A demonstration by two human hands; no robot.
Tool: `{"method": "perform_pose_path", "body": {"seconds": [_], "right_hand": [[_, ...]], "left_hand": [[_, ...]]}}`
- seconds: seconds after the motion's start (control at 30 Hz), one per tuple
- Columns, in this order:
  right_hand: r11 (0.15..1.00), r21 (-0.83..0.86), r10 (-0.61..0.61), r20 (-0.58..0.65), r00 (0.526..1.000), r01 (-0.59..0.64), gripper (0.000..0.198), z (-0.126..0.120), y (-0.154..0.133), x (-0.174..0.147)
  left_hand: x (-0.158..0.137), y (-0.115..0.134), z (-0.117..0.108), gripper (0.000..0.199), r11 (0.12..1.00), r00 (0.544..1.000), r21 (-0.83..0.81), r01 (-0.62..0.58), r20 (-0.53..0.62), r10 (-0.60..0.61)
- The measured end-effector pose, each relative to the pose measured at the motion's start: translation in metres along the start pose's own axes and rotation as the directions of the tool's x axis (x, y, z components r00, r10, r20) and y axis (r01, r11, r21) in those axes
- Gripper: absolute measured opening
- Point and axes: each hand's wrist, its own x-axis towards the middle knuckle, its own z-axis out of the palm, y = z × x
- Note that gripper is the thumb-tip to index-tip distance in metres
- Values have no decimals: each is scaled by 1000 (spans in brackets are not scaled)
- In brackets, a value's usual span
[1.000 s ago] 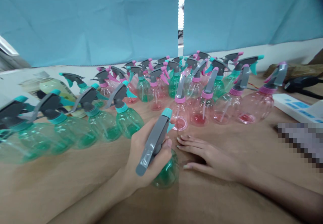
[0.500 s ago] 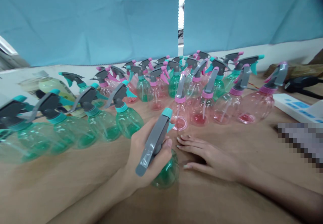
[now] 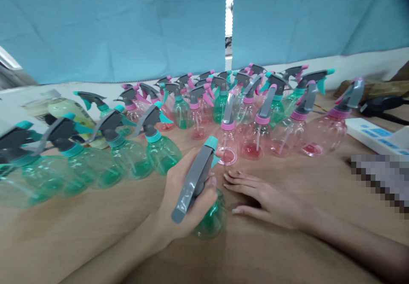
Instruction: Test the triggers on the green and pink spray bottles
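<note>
My left hand [image 3: 179,198] is closed round the neck of a green spray bottle [image 3: 209,220] with a grey sprayer head and turquoise nozzle. The bottle stands on the table, and its collar is hidden by my fingers. To the right of it my right hand [image 3: 265,198] lies on the tabletop with fingers stretched out, holding nothing. Left of my left hand runs a row of green spray bottles, the nearest green bottle [image 3: 164,158] just beyond my knuckles. Past my right fingertips stand several pink spray bottles, among them one pink bottle [image 3: 227,147] with a pink collar.
Behind, more green and pink spray bottles crowd together in front of a blue cloth [image 3: 111,28]. A pale yellow bottle [image 3: 68,109] stands at the back left. On the right are a white power strip [image 3: 373,134], a black-handled tool [image 3: 386,107] and a blurred-out flat object [image 3: 381,179].
</note>
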Motion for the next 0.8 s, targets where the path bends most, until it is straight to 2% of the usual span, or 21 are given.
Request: {"method": "perform_pose_path", "body": {"seconds": [0.23, 0.4, 0.7, 0.8], "right_hand": [[1000, 23, -7, -20, 1000, 8, 63, 1, 1, -1], [999, 38, -20, -39, 999, 21, 61, 1, 1, -1], [1000, 26, -11, -23, 1000, 12, 60, 1, 2, -1], [999, 31, -13, -20, 1000, 14, 59, 1, 2, -1]], "left_hand": [[4, 3, -5, 15, 999, 999, 21, -30, 38, 29], [4, 3, -5, 15, 1000, 999, 9, -7, 51, 6], [4, 3, -7, 10, 999, 996, 36, -22, 88, 18], [6, 2, -6, 9, 999, 998, 33, -28, 58, 26]]}}
